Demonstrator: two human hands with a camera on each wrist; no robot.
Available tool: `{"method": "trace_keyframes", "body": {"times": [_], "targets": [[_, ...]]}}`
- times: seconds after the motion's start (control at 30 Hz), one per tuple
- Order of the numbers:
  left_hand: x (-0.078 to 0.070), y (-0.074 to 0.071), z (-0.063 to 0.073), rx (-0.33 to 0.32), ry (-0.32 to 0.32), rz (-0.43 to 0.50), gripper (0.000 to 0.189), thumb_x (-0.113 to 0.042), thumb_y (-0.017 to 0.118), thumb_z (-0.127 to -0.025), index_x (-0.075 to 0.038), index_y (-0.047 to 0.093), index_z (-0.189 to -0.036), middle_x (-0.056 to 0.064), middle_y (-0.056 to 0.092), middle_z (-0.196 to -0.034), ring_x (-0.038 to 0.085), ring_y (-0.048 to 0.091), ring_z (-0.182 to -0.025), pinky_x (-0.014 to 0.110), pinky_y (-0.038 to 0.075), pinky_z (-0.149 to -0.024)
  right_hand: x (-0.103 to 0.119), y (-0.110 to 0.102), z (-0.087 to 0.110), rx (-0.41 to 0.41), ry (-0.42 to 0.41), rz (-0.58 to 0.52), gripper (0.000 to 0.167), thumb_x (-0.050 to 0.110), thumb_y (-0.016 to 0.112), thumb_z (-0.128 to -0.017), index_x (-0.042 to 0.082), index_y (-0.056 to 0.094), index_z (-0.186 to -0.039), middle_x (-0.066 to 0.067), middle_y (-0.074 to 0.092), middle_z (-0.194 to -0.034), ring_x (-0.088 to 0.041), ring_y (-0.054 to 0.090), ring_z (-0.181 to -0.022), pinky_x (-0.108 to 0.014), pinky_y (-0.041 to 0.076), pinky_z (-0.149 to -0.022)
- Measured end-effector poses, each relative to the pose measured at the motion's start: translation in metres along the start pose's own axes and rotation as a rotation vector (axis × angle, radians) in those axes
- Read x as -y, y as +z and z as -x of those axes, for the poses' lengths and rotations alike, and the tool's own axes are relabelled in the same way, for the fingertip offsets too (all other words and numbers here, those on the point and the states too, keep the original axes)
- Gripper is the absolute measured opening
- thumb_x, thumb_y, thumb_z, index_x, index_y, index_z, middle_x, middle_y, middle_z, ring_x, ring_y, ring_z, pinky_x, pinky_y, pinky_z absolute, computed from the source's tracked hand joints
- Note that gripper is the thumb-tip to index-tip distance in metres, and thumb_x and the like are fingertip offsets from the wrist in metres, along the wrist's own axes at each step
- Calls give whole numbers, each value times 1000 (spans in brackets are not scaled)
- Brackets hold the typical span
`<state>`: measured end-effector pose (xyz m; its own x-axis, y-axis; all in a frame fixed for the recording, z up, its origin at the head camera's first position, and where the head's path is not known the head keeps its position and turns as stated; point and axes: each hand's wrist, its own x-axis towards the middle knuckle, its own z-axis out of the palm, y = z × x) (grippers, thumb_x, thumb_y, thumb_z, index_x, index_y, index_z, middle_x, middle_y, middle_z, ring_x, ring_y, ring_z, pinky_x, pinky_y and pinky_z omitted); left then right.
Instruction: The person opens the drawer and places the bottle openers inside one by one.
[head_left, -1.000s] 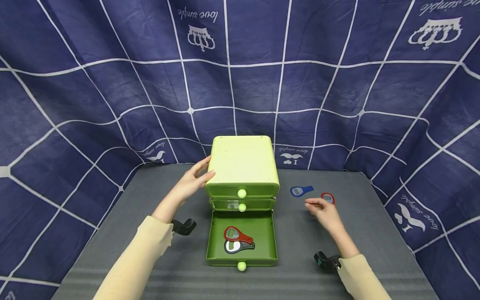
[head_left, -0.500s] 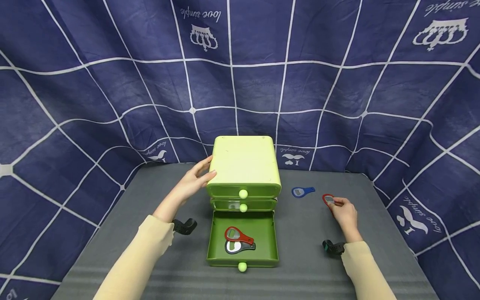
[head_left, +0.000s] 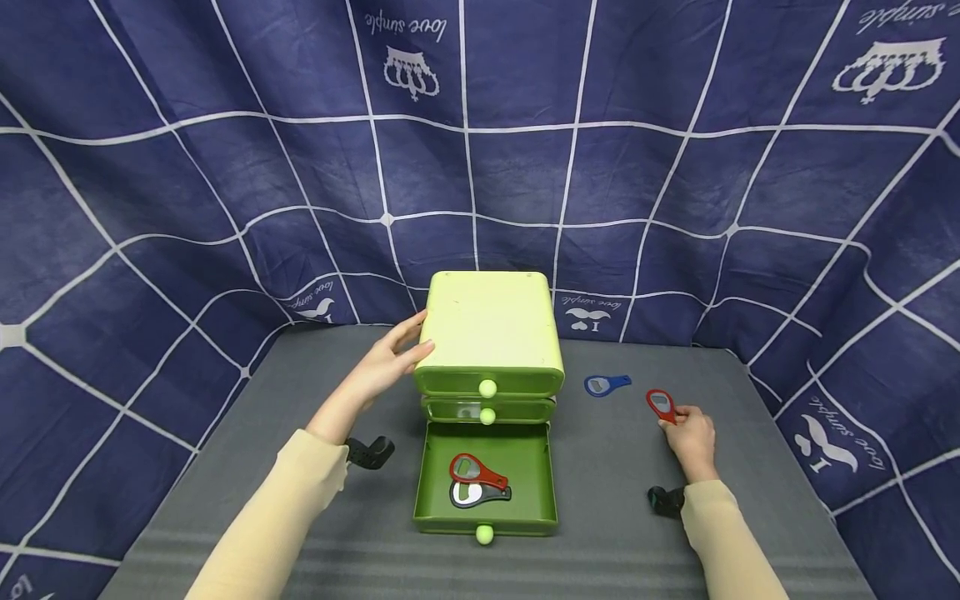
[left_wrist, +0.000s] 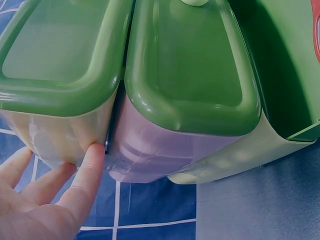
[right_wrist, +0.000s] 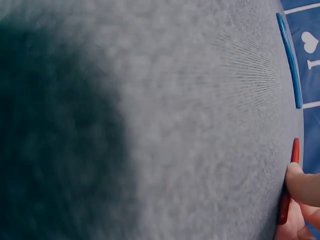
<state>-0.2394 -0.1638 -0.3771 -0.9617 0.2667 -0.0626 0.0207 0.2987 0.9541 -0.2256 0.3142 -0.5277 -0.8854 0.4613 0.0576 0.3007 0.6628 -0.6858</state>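
Observation:
My left hand (head_left: pixel 381 367) rests against the left side of a small drawer cabinet (head_left: pixel 491 321) with a cream top and green fronts. In the left wrist view, the fingertips (left_wrist: pixel 93 155) touch the side of its top tier. Thumb and fingers of my right hand (head_left: pixel 692 440) pinch the handle of a red bottle opener (head_left: pixel 661 404), whose ring end points away from me. Beyond and left of it, a blue bottle opener (head_left: pixel 606 384) lies on the table. Pulled out, the bottom drawer (head_left: pixel 525 475) contains another red bottle opener (head_left: pixel 477 472) overlapping a black bottle opener (head_left: pixel 480 494).
The upper drawer (head_left: pixel 450 382) and middle drawer (head_left: pixel 442 410) are closed, each with a round knob. A grey cloth covers the table (head_left: pixel 360 533). Behind and at the sides hangs a blue curtain (head_left: pixel 517 175) with white lines.
My right hand has moved right to the red bottle opener and taken its handle, and the opener now lies turned slightly. The left hand stays on the cabinet.

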Motion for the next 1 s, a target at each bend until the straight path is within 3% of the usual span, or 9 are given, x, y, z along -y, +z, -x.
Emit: {"method": "trace_keyframes", "body": {"times": [0.33,0.5,0.73,1.0], "targets": [[0,0,1,-5,-9,-6,69,-39,56,-100,-30,20,-158,13,20,-163,32,23,-150,57,33,-114,-3,-11,1,169,16,86,35,17,74,-84,-10,57,-99,-27,65,-90,-41,59,-85,-47,47,-72],[1,0,1,0,-14,-3,69,-39,56,-100,-30,20,-158,13,20,-163,32,23,-150,57,33,-114,-5,-10,6,193,17,87,32,18,72,-87,-9,58,-97,-23,63,-87,-37,59,-81,-48,49,-70],[1,2,1,0,-14,1,70,-38,57,-100,-29,20,-158,13,21,-163,31,24,-149,57,33,-114,-4,-9,16,269,17,0,37,24,73,-89,-8,60,-106,-20,66,-91,-26,60,-77,-33,46,-62],[-2,1,0,-10,-19,-5,69,-39,57,-100,-31,20,-158,12,22,-163,32,26,-149,57,33,-114,18,-8,36,361,-85,-115,36,20,75,-88,-8,62,-106,-11,69,-86,-7,60,-67,-25,47,-60]]}}
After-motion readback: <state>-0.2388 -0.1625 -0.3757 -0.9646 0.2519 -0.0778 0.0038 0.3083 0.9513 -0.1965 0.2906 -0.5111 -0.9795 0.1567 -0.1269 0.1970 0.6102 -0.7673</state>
